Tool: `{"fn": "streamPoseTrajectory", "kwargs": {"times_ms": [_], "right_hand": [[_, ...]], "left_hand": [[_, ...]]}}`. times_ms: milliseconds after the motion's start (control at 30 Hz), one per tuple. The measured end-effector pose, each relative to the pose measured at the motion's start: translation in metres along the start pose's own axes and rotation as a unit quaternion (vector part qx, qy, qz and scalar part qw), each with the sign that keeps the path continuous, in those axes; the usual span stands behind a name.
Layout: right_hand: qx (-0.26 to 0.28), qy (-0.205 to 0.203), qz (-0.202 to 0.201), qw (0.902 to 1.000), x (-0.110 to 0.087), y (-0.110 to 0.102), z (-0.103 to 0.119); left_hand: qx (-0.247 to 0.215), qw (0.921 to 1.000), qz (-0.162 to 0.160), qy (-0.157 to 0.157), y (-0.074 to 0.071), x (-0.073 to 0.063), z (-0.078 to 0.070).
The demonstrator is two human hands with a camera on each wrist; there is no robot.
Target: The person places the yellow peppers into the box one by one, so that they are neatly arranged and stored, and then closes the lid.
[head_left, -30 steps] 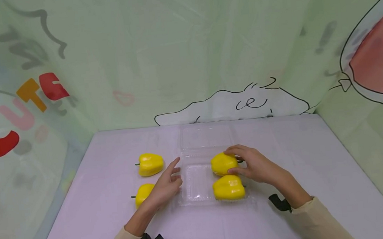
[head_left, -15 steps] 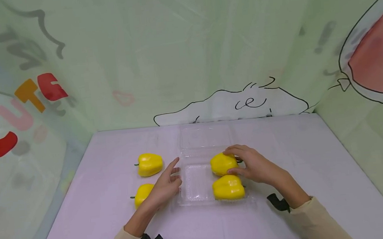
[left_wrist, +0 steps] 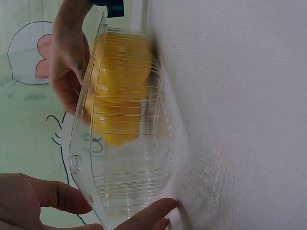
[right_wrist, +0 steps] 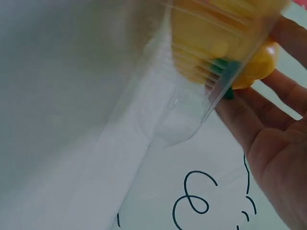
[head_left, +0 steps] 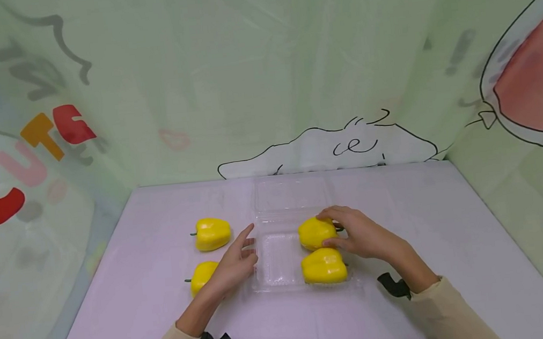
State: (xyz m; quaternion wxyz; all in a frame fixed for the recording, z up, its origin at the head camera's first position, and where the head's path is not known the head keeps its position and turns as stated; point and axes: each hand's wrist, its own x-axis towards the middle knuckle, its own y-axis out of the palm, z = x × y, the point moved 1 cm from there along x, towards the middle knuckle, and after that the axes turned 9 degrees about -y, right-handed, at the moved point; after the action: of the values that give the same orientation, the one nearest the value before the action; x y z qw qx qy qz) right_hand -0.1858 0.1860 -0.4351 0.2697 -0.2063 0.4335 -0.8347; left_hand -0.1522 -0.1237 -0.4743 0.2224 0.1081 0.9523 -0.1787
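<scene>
A clear plastic clamshell box point(head_left: 278, 260) lies with its see-through lid point(head_left: 293, 193) folded back behind it. Two yellow bell peppers sit in its right half: a far bell pepper point(head_left: 315, 233) and a near bell pepper point(head_left: 324, 266), stems to the right. My right hand point(head_left: 358, 232) grips the far one, fingers at its back and thumb at its front. In the right wrist view its green stem point(right_wrist: 225, 72) shows through the wall. At the box's left side is my left hand point(head_left: 235, 264), fingers extended and touching or nearly touching the wall.
Left of the box lie two more yellow bell peppers, a back bell pepper point(head_left: 213, 234) and a front bell pepper point(head_left: 203, 276) partly hidden by the left hand. The white-covered table point(head_left: 285, 330) meets a printed curtain point(head_left: 264, 84) behind it.
</scene>
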Motion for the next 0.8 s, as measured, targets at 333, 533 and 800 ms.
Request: {"fn": "streamPoseTrajectory", "kwargs": {"times_ms": [333, 533, 800], "right_hand": [[-0.019, 0.016, 0.01, 0.9997, -0.0008, 0.0036, -0.0005], [-0.023, 0.014, 0.004, 0.9996, -0.0015, 0.0056, -0.0002], [-0.021, 0.032, 0.004, 0.9993, -0.0015, 0.0063, 0.0024]], "left_hand": [[0.0, 1.0, 0.0, 0.002, -0.0001, -0.0003, 0.0003], [-0.001, 1.0, 0.001, 0.006, -0.0002, -0.0001, 0.0001], [-0.001, 1.0, 0.003, 0.005, -0.0001, -0.0001, -0.0008]]}}
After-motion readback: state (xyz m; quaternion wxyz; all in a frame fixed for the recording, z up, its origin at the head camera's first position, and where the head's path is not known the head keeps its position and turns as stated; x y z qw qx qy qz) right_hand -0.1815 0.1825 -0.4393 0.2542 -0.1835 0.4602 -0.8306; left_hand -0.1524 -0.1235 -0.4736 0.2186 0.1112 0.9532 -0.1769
